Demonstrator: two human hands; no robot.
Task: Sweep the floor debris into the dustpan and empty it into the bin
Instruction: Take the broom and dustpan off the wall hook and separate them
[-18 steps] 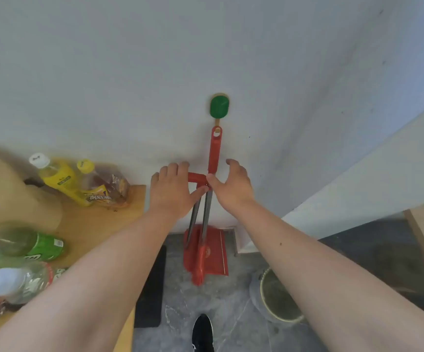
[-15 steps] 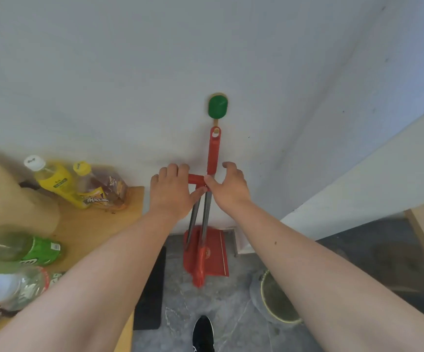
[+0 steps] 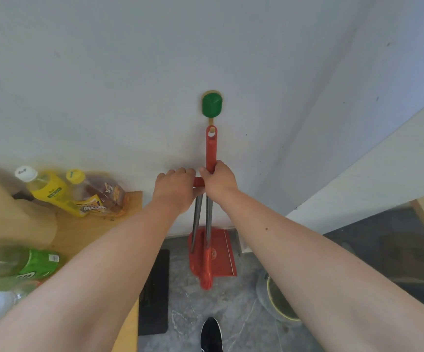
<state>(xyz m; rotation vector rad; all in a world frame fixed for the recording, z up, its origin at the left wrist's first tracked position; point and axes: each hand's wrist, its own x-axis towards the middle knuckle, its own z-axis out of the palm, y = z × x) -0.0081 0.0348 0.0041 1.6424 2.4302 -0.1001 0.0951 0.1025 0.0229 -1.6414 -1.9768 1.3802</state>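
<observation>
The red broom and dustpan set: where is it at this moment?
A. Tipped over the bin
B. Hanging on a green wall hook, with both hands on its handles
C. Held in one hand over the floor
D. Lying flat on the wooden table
B: the red broom handle hangs from the green hook, gripped by the right hand; the left hand holds the dustpan handle.

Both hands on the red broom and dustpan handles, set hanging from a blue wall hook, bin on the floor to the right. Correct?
Not quite: the wall hook is green, not blue, as the head view shows. The rest holds: left hand and right hand grip the red handles, and the bin sits on the floor to the right.
</observation>
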